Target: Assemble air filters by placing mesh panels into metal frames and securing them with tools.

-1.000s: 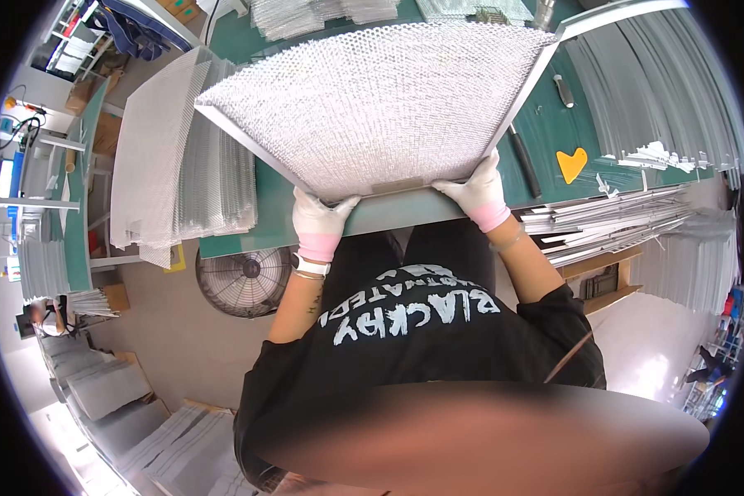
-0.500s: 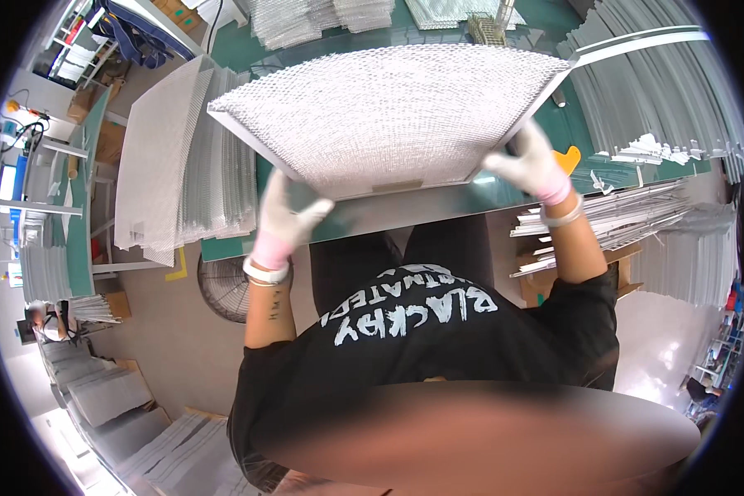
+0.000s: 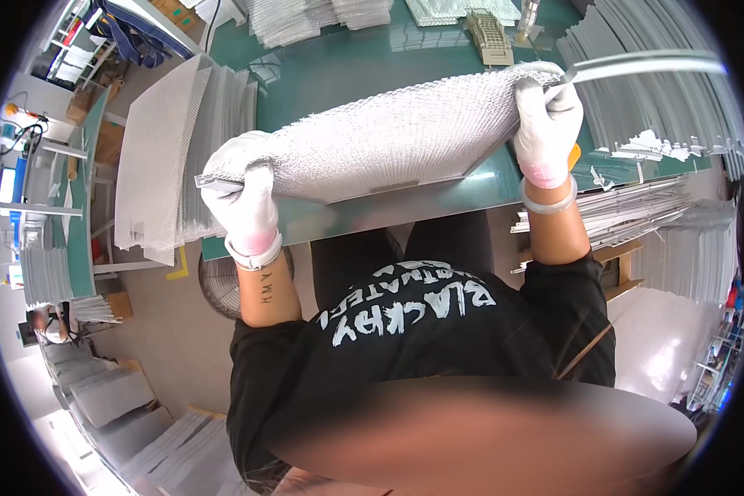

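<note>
A silvery mesh filter panel (image 3: 397, 136) stands tilted over the green table, with metal edging along its sides. My left hand (image 3: 244, 194), in a white glove, is closed round the panel's left corner, where the end of a metal channel pokes out. The far right corner is gripped by my right hand (image 3: 548, 124), also gloved, its fingers wrapped over the mesh and edging. From that corner a long pale metal strip (image 3: 649, 64) runs off to the right. The panel's lower edge is near the table's front edge; whether it touches the top I cannot tell.
Mesh sheets (image 3: 161, 157) stand stacked left of the green table (image 3: 322, 54); more mesh piles (image 3: 285, 21) lie at its back. A beige slotted holder (image 3: 489, 37) sits behind the panel. Grey panels (image 3: 661, 99) fill the right. A yellow tool (image 3: 574, 155) is near my right wrist.
Both hands have moved from the panel's lower sides to its upper corners and closed there. The panel's upper edge has come nearer to me, most at the left.
</note>
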Demonstrator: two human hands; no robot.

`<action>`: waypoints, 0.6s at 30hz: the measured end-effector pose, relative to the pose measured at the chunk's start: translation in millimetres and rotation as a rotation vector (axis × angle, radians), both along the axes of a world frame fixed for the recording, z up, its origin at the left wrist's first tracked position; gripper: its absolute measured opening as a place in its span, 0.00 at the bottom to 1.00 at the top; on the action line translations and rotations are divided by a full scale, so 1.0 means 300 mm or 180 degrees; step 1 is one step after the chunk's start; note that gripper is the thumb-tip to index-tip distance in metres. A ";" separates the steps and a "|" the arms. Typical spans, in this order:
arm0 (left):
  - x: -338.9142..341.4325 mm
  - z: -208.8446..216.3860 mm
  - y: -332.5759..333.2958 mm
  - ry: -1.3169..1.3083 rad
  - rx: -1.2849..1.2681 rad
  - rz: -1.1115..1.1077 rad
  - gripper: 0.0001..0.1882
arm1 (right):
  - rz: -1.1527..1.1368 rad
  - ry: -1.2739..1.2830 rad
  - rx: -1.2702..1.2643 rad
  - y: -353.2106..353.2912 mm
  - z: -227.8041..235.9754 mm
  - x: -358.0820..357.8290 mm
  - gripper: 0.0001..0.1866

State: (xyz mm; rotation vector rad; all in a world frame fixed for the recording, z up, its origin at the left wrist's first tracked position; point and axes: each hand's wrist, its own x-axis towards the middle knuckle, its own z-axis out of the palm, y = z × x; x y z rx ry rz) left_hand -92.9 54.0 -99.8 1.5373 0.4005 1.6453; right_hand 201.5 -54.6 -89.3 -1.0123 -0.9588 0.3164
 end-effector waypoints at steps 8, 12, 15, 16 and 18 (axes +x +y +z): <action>-0.016 -0.028 0.037 -0.0082 -0.0241 0.0022 0.09 | -0.0098 -0.0465 0.1090 0.028 0.071 -0.047 0.48; -0.011 -0.018 0.047 0.0051 -0.0103 -0.0009 0.09 | 0.0515 -0.1851 0.0315 -0.028 0.155 0.099 0.33; -0.002 -0.018 0.060 0.0134 -0.0102 -0.0045 0.09 | 0.0964 -0.3087 -0.0467 -0.054 0.302 0.145 0.25; 0.000 -0.020 0.059 0.0095 -0.0054 -0.0062 0.09 | 0.1151 -0.3229 -0.0514 -0.054 0.331 0.156 0.24; 0.002 -0.024 0.062 0.0101 -0.0173 -0.0077 0.09 | 0.1183 -0.3598 -0.0647 -0.057 0.403 0.168 0.25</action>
